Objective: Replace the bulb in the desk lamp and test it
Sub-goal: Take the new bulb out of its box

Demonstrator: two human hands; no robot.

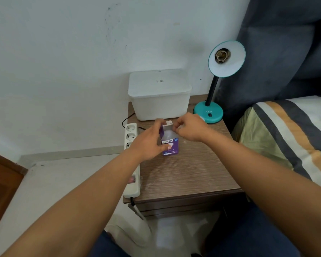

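Observation:
A purple bulb box (171, 145) stands upright on the brown bedside table (189, 175), its top flap open and a white bulb (168, 134) showing inside. My left hand (148, 141) grips the box from the left side. My right hand (190, 127) pinches the box's top right edge at the opening. The teal desk lamp (208, 113) stands at the table's back right corner. Its shade (227, 59) faces me and the socket (222, 55) inside holds no bulb.
A white lidded bin (159, 93) sits at the back of the table. A white power strip (132, 158) lies along the table's left edge. A bed with a striped pillow (289, 134) and dark headboard (285, 52) is on the right.

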